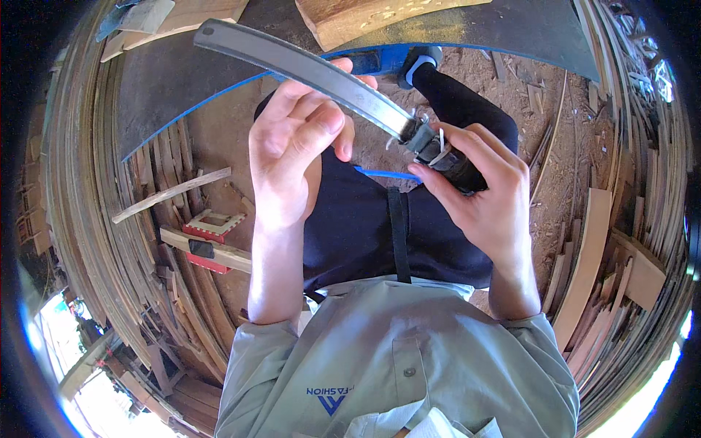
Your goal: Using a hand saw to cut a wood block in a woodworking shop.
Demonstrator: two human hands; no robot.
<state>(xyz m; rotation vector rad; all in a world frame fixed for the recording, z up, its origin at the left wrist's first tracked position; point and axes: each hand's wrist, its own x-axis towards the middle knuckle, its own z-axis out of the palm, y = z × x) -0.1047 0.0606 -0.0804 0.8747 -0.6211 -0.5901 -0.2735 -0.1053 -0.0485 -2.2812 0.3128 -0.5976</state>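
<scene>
My right hand is closed around the dark, wrapped handle of a hacksaw blade. Ragged strips of wrapping stick out where the blade meets the grip. The long grey blade slants up to the left, fine teeth along its edge and a hole near its far end. Beneath the middle of the blade is my left hand, palm up with fingers loosely bent and apart. Some of its fingertips show beyond the blade's upper edge; whether they touch the metal I cannot tell.
A dark bench top with a blue edge lies ahead, bearing a curved wooden piece and sawdust. Stacked wooden strips line the left, and more boards the right. A red box-like thing stands at left beside a wooden bar.
</scene>
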